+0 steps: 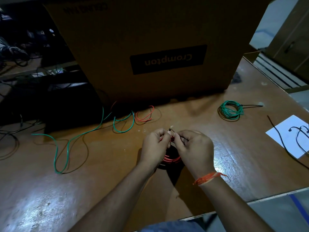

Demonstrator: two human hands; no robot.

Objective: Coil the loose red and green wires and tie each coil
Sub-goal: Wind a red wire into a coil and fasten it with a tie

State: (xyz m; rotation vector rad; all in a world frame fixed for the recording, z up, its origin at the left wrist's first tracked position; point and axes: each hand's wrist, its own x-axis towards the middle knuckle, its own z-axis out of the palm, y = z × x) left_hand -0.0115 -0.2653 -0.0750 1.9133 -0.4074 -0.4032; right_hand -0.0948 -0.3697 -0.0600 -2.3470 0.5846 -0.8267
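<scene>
I hold a red wire coil point(172, 159) up between both hands above the middle of the brown table point(100, 173). My left hand point(154, 148) pinches the coil's top from the left. My right hand point(194, 149) pinches a thin black cable tie point(170, 130) at the coil's top; how far it wraps round the coil is hidden by my fingers. A green wire coil point(231, 111) with a black tie sticking out lies at the right. A long loose green wire point(68, 143) snakes over the left side. A short loose red wire point(144, 115) lies by the box.
A big cardboard box point(150, 47) stands at the back of the table. At the right edge a white sheet of paper point(291, 136) carries several black cable ties point(299, 133). Dark cables tangle on the far left. The table's near edge runs at the lower right.
</scene>
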